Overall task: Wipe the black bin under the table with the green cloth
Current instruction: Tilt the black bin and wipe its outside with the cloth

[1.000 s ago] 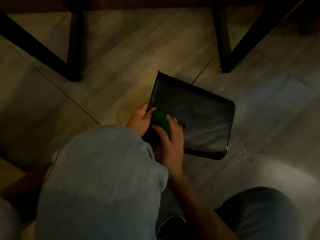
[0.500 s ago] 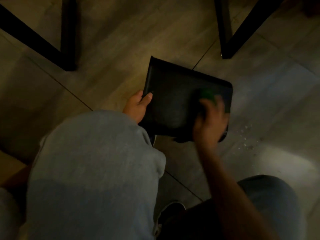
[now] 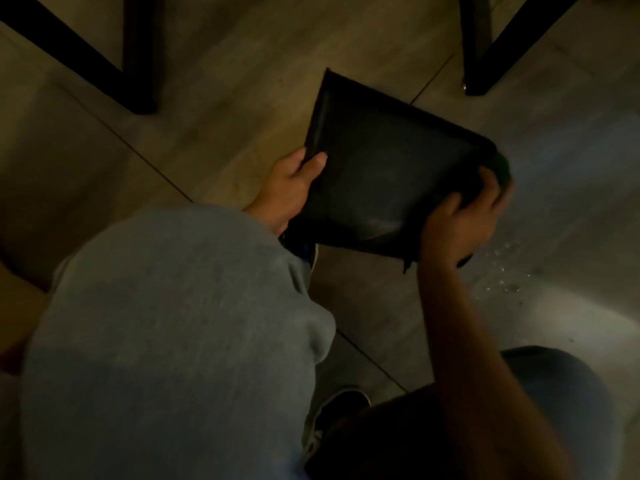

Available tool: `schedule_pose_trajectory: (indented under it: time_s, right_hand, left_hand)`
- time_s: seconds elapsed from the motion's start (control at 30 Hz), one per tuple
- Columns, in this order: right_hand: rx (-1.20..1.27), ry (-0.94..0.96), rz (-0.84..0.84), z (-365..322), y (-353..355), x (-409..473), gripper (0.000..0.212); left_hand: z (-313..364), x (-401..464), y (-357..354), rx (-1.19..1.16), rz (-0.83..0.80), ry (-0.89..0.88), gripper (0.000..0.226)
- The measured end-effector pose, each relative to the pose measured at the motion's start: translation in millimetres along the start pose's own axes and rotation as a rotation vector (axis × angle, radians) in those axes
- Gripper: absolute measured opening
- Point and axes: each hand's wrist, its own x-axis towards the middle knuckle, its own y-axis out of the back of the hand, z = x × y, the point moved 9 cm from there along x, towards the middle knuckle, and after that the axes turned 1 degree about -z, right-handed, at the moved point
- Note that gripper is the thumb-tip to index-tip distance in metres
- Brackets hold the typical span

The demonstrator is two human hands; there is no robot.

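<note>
You are crouched in a dim indoor room, most likely a home or a small dining area. The floor [image 3: 242, 81] under you is large wood-look tile with thin dark joints. Black metal furniture legs [image 3: 138, 64] stand at the far edge, splayed like counter or chair frames. A few water drops [image 3: 502, 271] glint on the tile.
</note>
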Motion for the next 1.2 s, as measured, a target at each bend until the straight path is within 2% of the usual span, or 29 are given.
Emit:
schedule_pose_trajectory:
  time_s: [0.07, 0.17, 0.23, 0.3, 0.37, 0.43, 0.53, 0.6, 0.67, 0.73, 0.83, 0.9, 0.97, 1.03, 1.1, 1.13, 1.2]
  right_hand:
    - [0.016, 0.048, -0.019, -21, -8, -52, 0.048]
    - [0.007, 0.461, -0.265, -90, -47, -148, 0.047]
    - [0.004, 0.591, -0.343, -98, -58, -144, 0.044]
    - [-0.026, 0.45, -0.255, -67, -48, -87, 0.045]
    - [-0.063, 0.159, -0.074, -15, -16, -25, 0.047]
    - [-0.036, 0.032, 0.019, 3, 7, -17, 0.046]
    - [-0.056, 0.177, -0.046, -35, -13, -82, 0.043]
    - [-0.061, 0.322, -0.156, -64, -32, -129, 0.041]
    - [-0.059, 0.44, -0.233, -76, -39, -127, 0.04]
    - [-0.076, 0.436, -0.266, -54, -43, -75, 0.043]
    - [-0.107, 0.286, -0.084, -24, -24, 12, 0.046]
    - [-0.065, 0.228, -0.005, -27, -17, -10, 0.045]
    - [-0.053, 0.318, -0.123, -45, -27, -83, 0.044]
    - [-0.052, 0.551, -0.325, -57, -36, -148, 0.045]
    - [-0.068, 0.678, -0.385, -52, -39, -138, 0.045]
    - [-0.074, 0.627, -0.343, -38, -39, -110, 0.044]
    - [-0.075, 0.358, -0.151, -4, -24, -42, 0.043]
  left_hand:
    - [5, 6, -5, 0.012, -0.015, -0.007, 0.027]
    - [-3, 7, -7, 0.099, -0.015, 0.037, 0.039]
    - [-9, 5, -3, 0.073, 0.008, 0.05, 0.032]
    - [-10, 7, -1, 0.054, 0.003, 0.035, 0.031]
    - [-10, 8, -5, 0.037, -0.01, 0.029, 0.035]
    - [-10, 9, -2, 0.033, 0.005, 0.014, 0.034]
    - [-10, 13, -1, 0.05, -0.006, -0.01, 0.036]
    - [-10, 13, 2, 0.114, -0.005, -0.057, 0.048]
    - [-8, 14, 8, 0.144, 0.02, -0.107, 0.06]
    - [-10, 16, 14, 0.144, 0.039, -0.11, 0.068]
    - [-9, 17, 10, 0.107, 0.003, -0.107, 0.07]
    - [1, 14, 9, 0.103, 0.015, -0.126, 0.07]
    - [-1, 15, 11, 0.074, 0.012, -0.096, 0.065]
    - [-5, 13, 9, 0.049, 0.0, -0.056, 0.065]
    - [-5, 12, 10, 0.013, 0.0, -0.058, 0.063]
    - [-3, 13, 10, 0.001, -0.007, -0.077, 0.06]
    - [0, 17, 9, 0.02, -0.011, -0.113, 0.059]
